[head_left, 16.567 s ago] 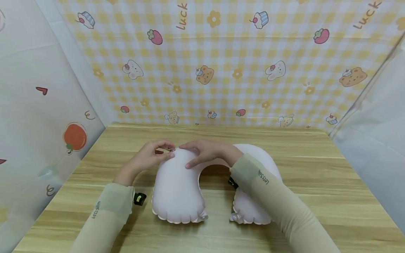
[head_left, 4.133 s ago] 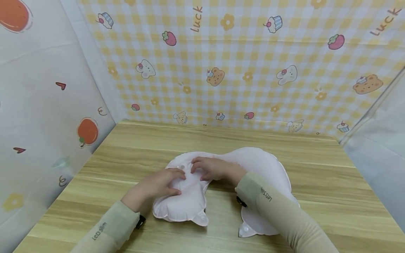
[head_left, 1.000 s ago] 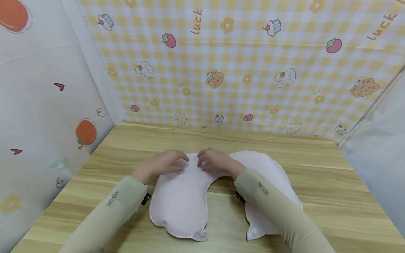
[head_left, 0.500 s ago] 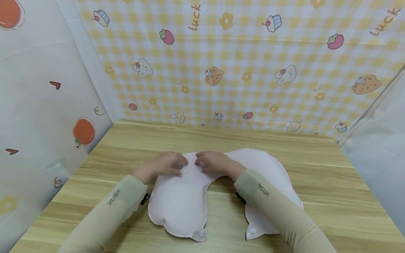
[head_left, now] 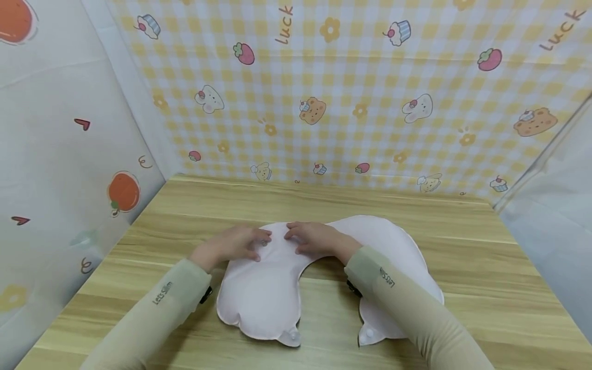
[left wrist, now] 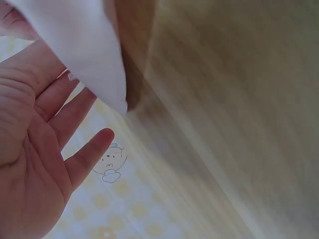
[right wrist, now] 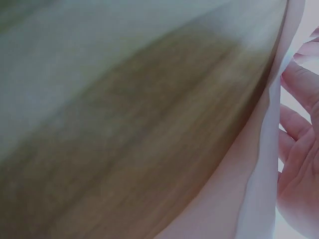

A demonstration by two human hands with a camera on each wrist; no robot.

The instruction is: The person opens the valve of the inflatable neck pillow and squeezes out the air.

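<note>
A pale pink U-shaped inflatable neck pillow (head_left: pixel 263 295) lies on the wooden table, its two ends toward me; it looks soft and partly flat. My left hand (head_left: pixel 233 243) rests on the upper left of the pillow, thumb and fingers apart, beside a small clear valve (head_left: pixel 264 243). In the left wrist view, the left hand (left wrist: pixel 37 134) has loosely stretched fingers at the pillow's edge (left wrist: pixel 92 55). My right hand (head_left: pixel 319 239) lies on the top of the curve with bent, spread fingertips touching the fabric. In the right wrist view, the pillow (right wrist: pixel 266 164) partly hides the right hand (right wrist: pixel 301 149).
Each pillow end has a corner tab; a round snap (head_left: pixel 369 333) shows on the right one. Behind the wooden table (head_left: pixel 481 267) hangs a yellow checked cloth (head_left: pixel 361 67). A white printed sheet (head_left: pixel 55 154) closes the left side, and another pale sheet (head_left: pixel 559 169) the right.
Compared with the oldest frame, the pillow is flatter and its puckered ends have smoothed; the left hand no longer pinches at its top. Over the last second, the left hand slid slightly left and toward me.
</note>
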